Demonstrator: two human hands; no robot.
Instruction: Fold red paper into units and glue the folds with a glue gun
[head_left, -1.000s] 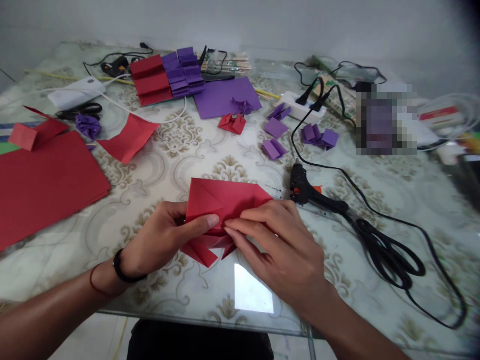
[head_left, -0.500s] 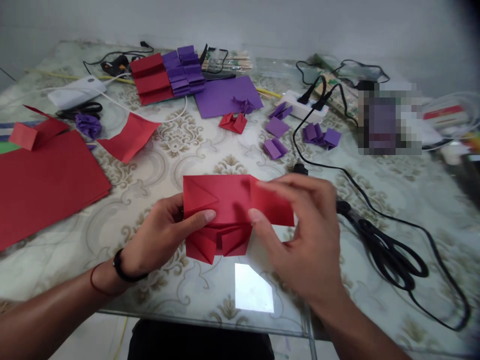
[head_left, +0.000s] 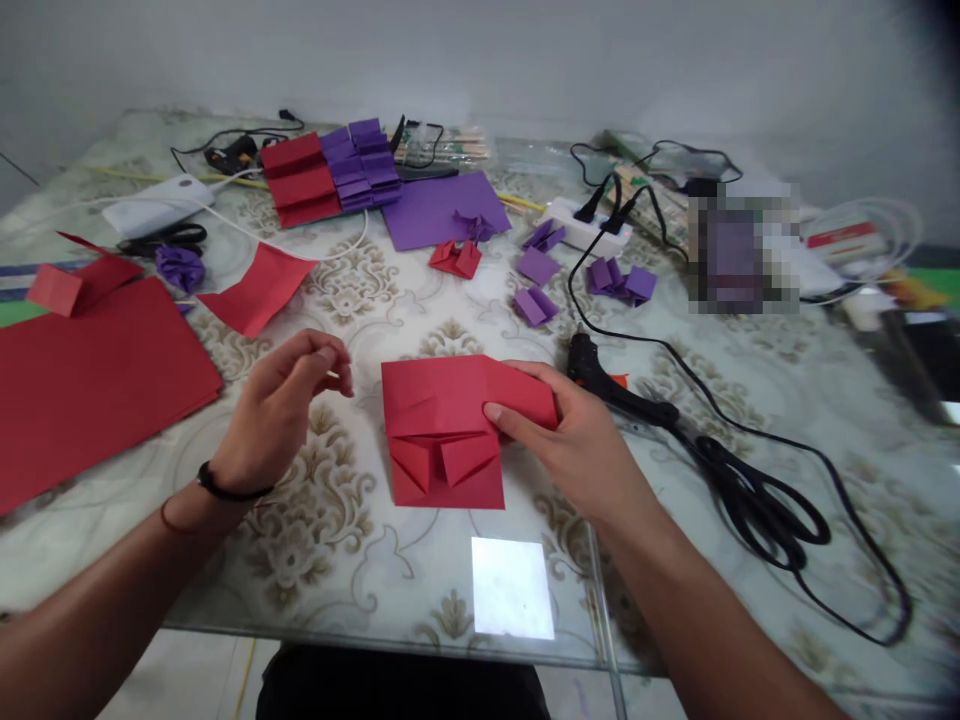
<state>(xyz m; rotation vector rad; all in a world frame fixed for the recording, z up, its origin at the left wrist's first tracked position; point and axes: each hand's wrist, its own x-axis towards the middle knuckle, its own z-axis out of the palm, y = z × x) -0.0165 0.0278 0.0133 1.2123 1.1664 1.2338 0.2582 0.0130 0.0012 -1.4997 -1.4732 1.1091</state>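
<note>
Red paper [head_left: 442, 390], folded, sits in front of the person toward the table's [head_left: 337, 600] near edge, its two flaps facing the body, probably so the creases can be seen and reached; whether it touches the glass top is hard to tell. The right hand [head_left: 581, 435] is clamped on the paper's right end, thumb above and fingers behind, a grip that seems meant to steady it while leaving most of its face uncovered. The left hand [head_left: 281, 400] stands apart from its left side, fingers loosely curled, tips a little off the thumb, nothing seen in them. Scissors [head_left: 765, 490] lie by the right arm, handles toward the person, likely for an easy pick-up, and the glue gun [head_left: 622, 390] lies just past the right hand, nozzle pointing away, perhaps for safety. Red sheets [head_left: 105, 390] are stacked at the left, presumably out of the way yet within reach. Farther off, small purple folds [head_left: 536, 265] and a red fold [head_left: 456, 260] are grouped together, as if set aside. Behind them are the power strip [head_left: 592, 228], its plugs near the gun, a purple sheet [head_left: 427, 210] and pleated pieces [head_left: 296, 180]
</note>
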